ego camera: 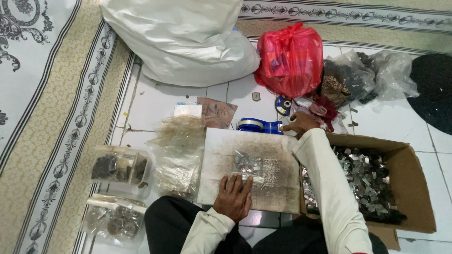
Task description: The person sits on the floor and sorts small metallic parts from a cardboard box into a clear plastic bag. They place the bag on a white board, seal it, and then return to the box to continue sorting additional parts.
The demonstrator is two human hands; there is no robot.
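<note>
I sit on a tiled floor with a stained white board [221,150] in front of me. My left hand [233,196] rests flat on the board's near edge, fingertips pinning a small clear bag [247,165] of shiny metal pieces. My right hand [298,124] stretches past the board's far right corner and grips a blue tape dispenser [258,125]. My sleeves are cream-coloured.
A cardboard box [412,164] of small metal pieces sits at the right. Left of the board lie a pile of clear bags [176,150] and two clear containers [120,167] [113,221]. Beyond are a big white sack [183,42], a red bag [289,59] and dark plastic bags [358,77].
</note>
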